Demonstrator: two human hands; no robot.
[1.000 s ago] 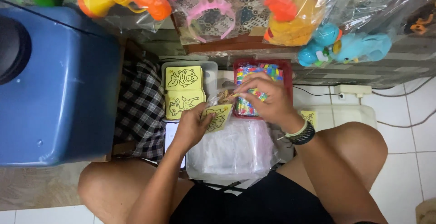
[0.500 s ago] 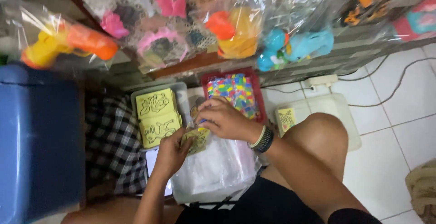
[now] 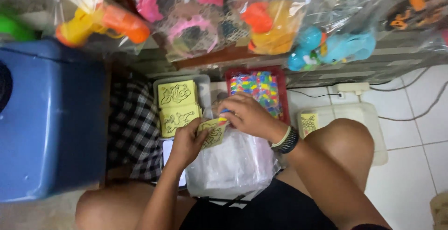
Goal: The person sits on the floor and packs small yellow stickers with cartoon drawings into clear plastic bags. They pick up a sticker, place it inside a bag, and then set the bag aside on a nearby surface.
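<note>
yellow card pinched between both hands over the plastic bags

i see the left hand (image 3: 186,141) clamped on a small yellow card (image 3: 212,132), thumb on its face and fingers behind, holding it just above a stack of clear plastic bags (image 3: 233,164) in my lap area. the right hand (image 3: 247,115) is closed on the card's top edge, where a bit of coloured stuff shows at the fingertips; i cannot tell what that bit is. the card looks thin, flat and light, stiff enough to stay straight, likely foam or board with a dark line drawing on it. i judge it bends easily, so the edges are the place to hold it, as now. the bags look soft, slick and crinkly. beyond the hands, a grey tray (image 3: 201,84) carries more yellow cards (image 3: 176,94), and a red tray (image 3: 280,73) beside it holds many small bright pieces (image 3: 256,86). a checked cloth (image 3: 133,127) lies left, next to a blue bin (image 3: 46,118).
</note>
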